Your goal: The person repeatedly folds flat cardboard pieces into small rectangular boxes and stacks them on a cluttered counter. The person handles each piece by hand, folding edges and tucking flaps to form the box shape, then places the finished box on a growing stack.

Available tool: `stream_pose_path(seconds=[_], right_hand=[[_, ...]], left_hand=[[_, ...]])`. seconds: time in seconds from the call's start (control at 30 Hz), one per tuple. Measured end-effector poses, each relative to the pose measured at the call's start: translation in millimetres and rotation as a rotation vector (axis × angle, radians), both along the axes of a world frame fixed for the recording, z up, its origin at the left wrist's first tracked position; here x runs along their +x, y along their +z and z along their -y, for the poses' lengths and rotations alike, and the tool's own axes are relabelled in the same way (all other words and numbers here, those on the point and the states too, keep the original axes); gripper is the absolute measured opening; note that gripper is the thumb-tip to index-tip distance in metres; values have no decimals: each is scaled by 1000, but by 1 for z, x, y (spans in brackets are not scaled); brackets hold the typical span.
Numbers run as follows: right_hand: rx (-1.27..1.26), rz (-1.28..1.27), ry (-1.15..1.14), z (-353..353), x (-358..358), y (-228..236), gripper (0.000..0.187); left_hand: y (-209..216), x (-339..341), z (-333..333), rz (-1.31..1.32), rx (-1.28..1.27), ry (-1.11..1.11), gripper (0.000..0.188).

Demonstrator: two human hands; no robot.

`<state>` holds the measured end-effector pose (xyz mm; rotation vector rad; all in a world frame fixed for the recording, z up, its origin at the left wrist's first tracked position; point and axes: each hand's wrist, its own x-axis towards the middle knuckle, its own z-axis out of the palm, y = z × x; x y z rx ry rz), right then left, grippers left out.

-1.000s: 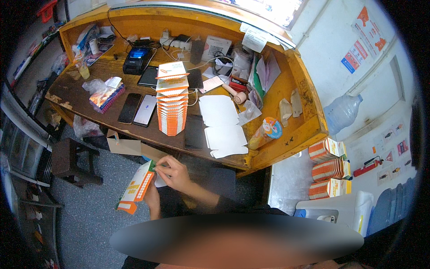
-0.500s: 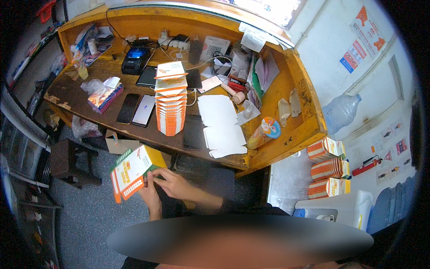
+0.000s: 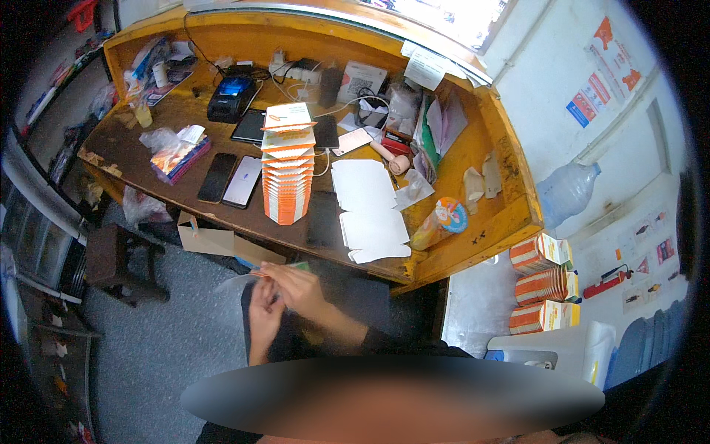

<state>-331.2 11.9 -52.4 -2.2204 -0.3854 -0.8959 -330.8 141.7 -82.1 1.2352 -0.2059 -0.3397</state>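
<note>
Over the floor just in front of the desk, both hands hold a printed paper carton [image 3: 238, 280], now turned almost edge-on and blurred, so only a pale edge and bits of orange and green show. My left hand [image 3: 265, 309] has its fingers closed at the carton's lower side. Above it, my right hand [image 3: 297, 287] wraps its fingers round the carton's edge, close against the left fingers. On the desk beyond stands a tall nested stack of orange-and-white cartons [image 3: 288, 174]. Flat white carton blanks [image 3: 366, 196] lie to its right.
The wooden desk [image 3: 318, 244] carries two phones [image 3: 242, 182], a small printer [image 3: 231, 98], cables and a plastic cup [image 3: 441, 222]. Below it sits an open cardboard box [image 3: 207, 238]. More carton stacks [image 3: 543, 285] stand on a metal surface at right; a stool [image 3: 122, 263] is left.
The carton has tilted from showing its printed face to nearly edge-on. Both hands have shifted slightly right, and the right hand's fingers now reach over the carton's edge.
</note>
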Motion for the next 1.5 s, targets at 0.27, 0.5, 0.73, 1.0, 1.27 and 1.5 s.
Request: stream_pose_path(seconds=[0.27,0.5,0.73,1.0,1.27,1.5], right_hand=[[-180,50,61,10,-1,-6,36],[-67,41,68,11,0,-9,29],[385,-266,137,10,2,4,14],[495,-456,15,1,-3,18,13],[597,-399,-102,-20,-5,18,12],[396,-209,-79,-22,-11,15,9]], left_hand=[[35,12,-26,-157,-133,419,40],[40,15,-32,-113,42,420,31],[33,11,-23,137,181,517,10],[20,4,-14,544,541,663,7],[13,-2,3,486,421,629,9],[9,1,-8,125,144,539,6]])
